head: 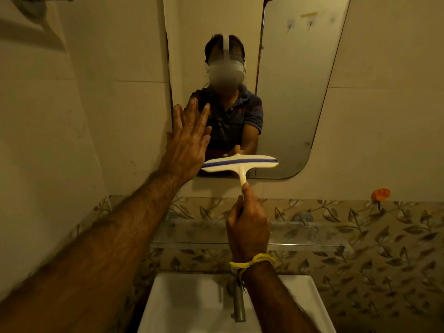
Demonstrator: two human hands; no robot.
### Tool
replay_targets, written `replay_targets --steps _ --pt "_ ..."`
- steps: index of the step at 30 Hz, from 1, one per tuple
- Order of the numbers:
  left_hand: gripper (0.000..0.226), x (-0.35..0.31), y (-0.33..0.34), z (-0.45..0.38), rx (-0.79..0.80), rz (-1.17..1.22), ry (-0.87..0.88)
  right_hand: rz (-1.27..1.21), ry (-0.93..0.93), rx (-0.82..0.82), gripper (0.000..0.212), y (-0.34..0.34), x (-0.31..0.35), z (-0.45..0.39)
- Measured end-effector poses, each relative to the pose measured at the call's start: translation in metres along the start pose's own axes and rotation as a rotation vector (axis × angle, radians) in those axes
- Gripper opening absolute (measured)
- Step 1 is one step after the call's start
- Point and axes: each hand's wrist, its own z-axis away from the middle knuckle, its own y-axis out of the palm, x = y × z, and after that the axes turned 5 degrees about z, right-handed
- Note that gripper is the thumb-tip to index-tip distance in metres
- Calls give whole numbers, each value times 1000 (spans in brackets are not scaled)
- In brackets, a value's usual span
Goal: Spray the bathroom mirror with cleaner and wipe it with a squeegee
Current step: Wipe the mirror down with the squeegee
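At the centre of the frame we see the right hand point(247, 224), a yellow thread at its wrist, with fingers curled tight around the handle of the cream plastic squeegee with a purple blade point(240, 163). The blade lies level against the lower edge of the rounded wall mirror point(295, 92). Left of centre, the left hand point(188, 140) is flat with fingers spread, at the mirror's left edge. The white ceramic sink point(192, 306) sits at the bottom.

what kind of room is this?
Most likely a small home bathroom: a wall mirror over a white sink with a tap, and tiled walls with a leaf-pattern band.
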Motion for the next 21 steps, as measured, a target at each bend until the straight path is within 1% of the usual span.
replay_targets --steps 4,7,9,11,13,15,18,21 --pt "71 -3 3 0 49 -42 -69 16 34 70 41 -1 -7 16" --pt "76 -4 1 -1 84 -59 -85 46 76 143 37 -2 -15 18" --pt "77 -7 -1 -1 93 -42 -91 10 117 146 36 -6 -21 21" --pt "78 -12 -4 0 73 -63 -117 -93 140 75 37 -15 -25 22" --pt "79 -16 -9 -4 15 -123 -138 -182 119 4 37 -22 -25 16" --pt "78 -22 -17 -18 -42 -152 -111 -224 78 -74 35 -29 -19 -1" --pt "75 -32 -34 -49 -102 -178 -40 -250 7 -180 31 -42 -4 -48" --pt "73 -39 -53 -83 -162 -153 4 -298 -63 -250 29 -57 14 -108"
